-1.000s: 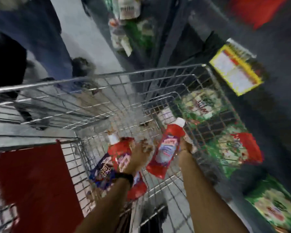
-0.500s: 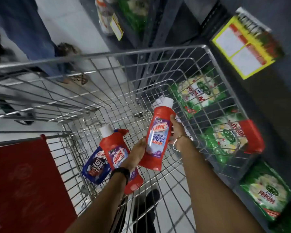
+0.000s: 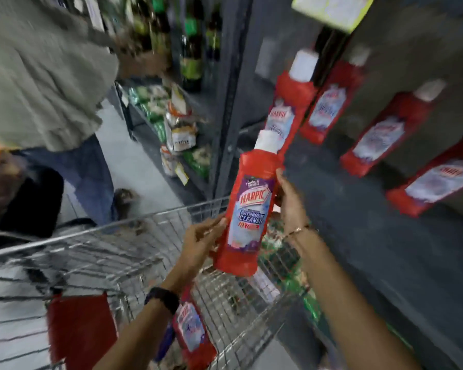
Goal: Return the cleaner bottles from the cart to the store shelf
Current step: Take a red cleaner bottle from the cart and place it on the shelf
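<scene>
A red Harpic cleaner bottle [image 3: 247, 209] with a white cap is held upright above the wire cart [image 3: 134, 249]. My right hand [image 3: 289, 201] grips its right side and my left hand [image 3: 198, 241] holds its lower left edge. Another red cleaner bottle [image 3: 191, 332] lies in the cart beneath my left forearm, with a dark blue bottle [image 3: 166, 343] partly hidden beside it. On the store shelf [image 3: 358, 209] to the right stand several matching red bottles [image 3: 286, 113], blurred.
A person in a grey top and jeans [image 3: 51, 84] stands close at the left beyond the cart. Green and white packets [image 3: 179, 134] fill low shelves ahead. A grey shelf post [image 3: 230, 102] rises behind the held bottle. A red cart flap [image 3: 80, 329] sits at the lower left.
The red bottle has been lifted out of the cart and raised toward the shelf. My view has swung upward, so the shelf's red bottles are now visible. My left hand has left the second bottle.
</scene>
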A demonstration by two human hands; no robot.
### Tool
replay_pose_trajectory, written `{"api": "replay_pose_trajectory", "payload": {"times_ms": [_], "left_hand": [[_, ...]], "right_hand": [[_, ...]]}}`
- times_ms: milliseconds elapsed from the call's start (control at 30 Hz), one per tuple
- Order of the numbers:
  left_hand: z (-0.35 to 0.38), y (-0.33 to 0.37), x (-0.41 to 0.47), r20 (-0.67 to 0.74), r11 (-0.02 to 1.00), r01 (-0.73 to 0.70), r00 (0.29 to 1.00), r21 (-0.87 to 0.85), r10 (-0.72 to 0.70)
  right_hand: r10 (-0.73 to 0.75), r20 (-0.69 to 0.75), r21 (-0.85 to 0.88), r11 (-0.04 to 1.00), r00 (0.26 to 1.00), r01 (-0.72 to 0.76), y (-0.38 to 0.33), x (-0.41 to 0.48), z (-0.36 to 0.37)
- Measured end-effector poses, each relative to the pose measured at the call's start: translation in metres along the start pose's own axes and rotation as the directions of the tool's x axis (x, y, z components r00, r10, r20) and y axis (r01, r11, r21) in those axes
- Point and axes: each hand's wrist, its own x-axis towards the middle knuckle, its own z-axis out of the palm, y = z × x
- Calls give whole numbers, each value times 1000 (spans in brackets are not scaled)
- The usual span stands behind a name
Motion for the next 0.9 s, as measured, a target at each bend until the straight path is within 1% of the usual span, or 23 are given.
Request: {"api": "replay_pose_trajectory", "payload": {"times_ms": [67, 133, 267, 367, 433, 600, 800, 900], "left_hand": [[10, 26, -5, 18, 990, -135, 991, 31, 135], [21, 46, -11, 22, 979, -202, 979, 11, 201], [44, 66, -20, 55, 961, -276, 960, 11, 275], [56, 74, -25, 102, 951, -309, 945, -21, 310], [62, 74, -28, 122, 950, -310, 942, -30, 312], [70, 66, -32, 99, 957, -284, 952, -56, 288], [77, 60, -38, 97, 956, -291, 951, -33, 293], [83, 59, -34, 155, 960, -274, 948, -48, 278]], "right_hand": [[-65, 8, -2, 998, 998, 65, -34, -15, -6], [-151, -11, 1, 989, 989, 151, -64, -30, -15], [-299, 39, -5, 954, 953, 300, -104, -56, -36], [-358, 47, 2, 934, 932, 358, -119, -67, -52], [-376, 47, 13, 926, 925, 376, -121, -72, -59], [-400, 18, 44, 916, 917, 399, -114, -78, -73], [-354, 42, 22, 935, 934, 354, -102, -79, -88], [-313, 6, 8, 950, 950, 313, -98, -76, -97]]}}
